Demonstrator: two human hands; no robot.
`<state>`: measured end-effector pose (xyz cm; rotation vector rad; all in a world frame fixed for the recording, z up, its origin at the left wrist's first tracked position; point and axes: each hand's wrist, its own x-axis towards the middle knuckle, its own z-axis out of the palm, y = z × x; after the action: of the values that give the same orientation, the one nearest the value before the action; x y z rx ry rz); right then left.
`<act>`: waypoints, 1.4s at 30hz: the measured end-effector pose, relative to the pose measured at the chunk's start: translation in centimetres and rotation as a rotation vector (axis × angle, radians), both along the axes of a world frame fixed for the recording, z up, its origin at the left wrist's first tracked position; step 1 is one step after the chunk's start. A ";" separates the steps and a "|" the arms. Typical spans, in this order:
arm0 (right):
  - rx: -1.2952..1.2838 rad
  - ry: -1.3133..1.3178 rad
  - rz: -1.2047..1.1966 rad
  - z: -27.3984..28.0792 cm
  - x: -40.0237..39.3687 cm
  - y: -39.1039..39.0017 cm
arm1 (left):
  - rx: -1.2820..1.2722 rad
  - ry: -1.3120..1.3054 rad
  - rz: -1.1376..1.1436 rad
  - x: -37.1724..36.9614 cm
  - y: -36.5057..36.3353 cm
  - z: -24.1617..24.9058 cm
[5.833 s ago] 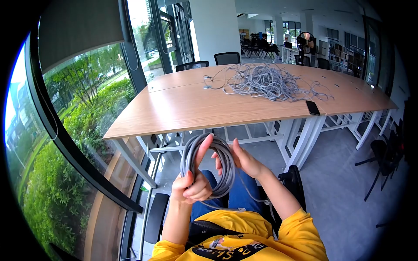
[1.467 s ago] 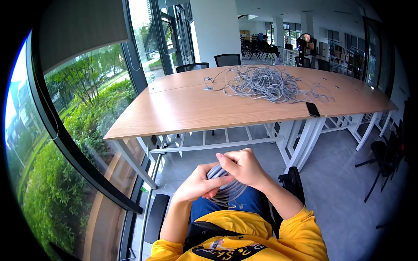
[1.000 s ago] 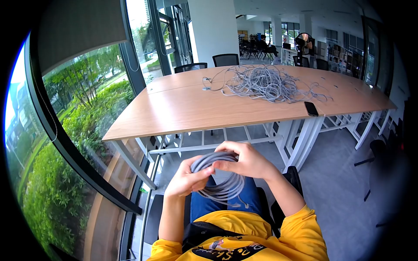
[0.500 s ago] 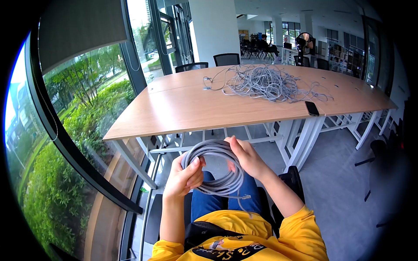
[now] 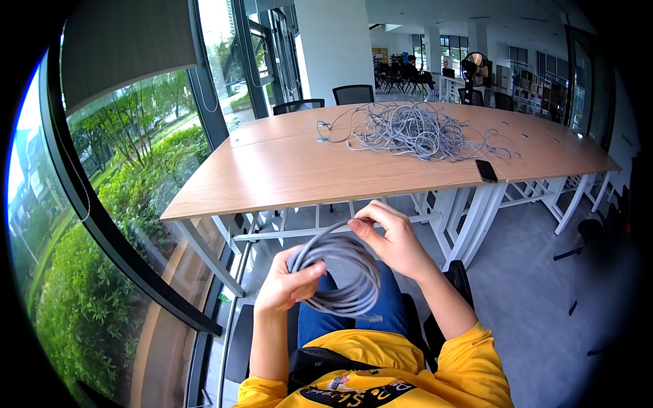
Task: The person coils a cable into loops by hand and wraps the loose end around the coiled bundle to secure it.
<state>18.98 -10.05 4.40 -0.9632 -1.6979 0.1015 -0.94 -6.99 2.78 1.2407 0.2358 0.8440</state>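
A coil of grey network cable (image 5: 350, 302) hangs over my lap, its lower loops blurred. My left hand (image 5: 289, 280) is closed around the coil's left side, thumb across the strands. Up and to the right, my right hand (image 5: 386, 234) pinches one strand of the same cable, drawn out from the top of the coil. The cable's plug end at the bottom of the coil is smeared by motion.
On the wooden table (image 5: 272, 163) ahead lies a tangled heap of grey cables (image 5: 415, 132). A black phone (image 5: 486, 171) rests at the table's near edge. Office chairs (image 5: 354, 94) stand behind it; windows (image 5: 136, 156) line the left. A person (image 5: 413, 71) sits far back.
My right hand has moved off the coil's side, up and slightly right, pulling a strand away from the top. The coil has tilted and sunk a little in my left hand.
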 end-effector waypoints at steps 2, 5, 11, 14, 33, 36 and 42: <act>-0.113 0.042 0.051 0.1 0.2 -0.1 | -0.020 -0.060 -0.183 -0.3 0.3 -0.6; -0.264 0.124 0.202 -0.9 -0.1 0.4 | -0.007 -0.191 -0.274 0.1 0.5 -1.3; -0.678 0.220 0.758 -2.1 0.7 0.6 | 0.022 -0.246 -0.187 0.0 0.1 -0.8; -0.726 0.238 0.853 -2.3 1.2 1.0 | 0.026 -0.252 -0.138 0.2 0.3 -0.9; 0.075 0.404 0.060 -1.5 -0.8 -1.9 | 0.035 -0.196 0.280 0.6 -0.3 -0.5; 0.074 0.000 0.123 -0.1 -3.1 -4.9 | 0.034 -0.076 0.523 1.8 -0.3 -0.7; 0.132 -0.205 -0.244 -4.5 -4.0 -0.6 | 0.049 -0.026 0.622 3.7 -1.5 -0.8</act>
<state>15.00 -10.67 -0.06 -1.1020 -1.7329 -0.2759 2.76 -8.50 2.01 1.2137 0.6020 1.4034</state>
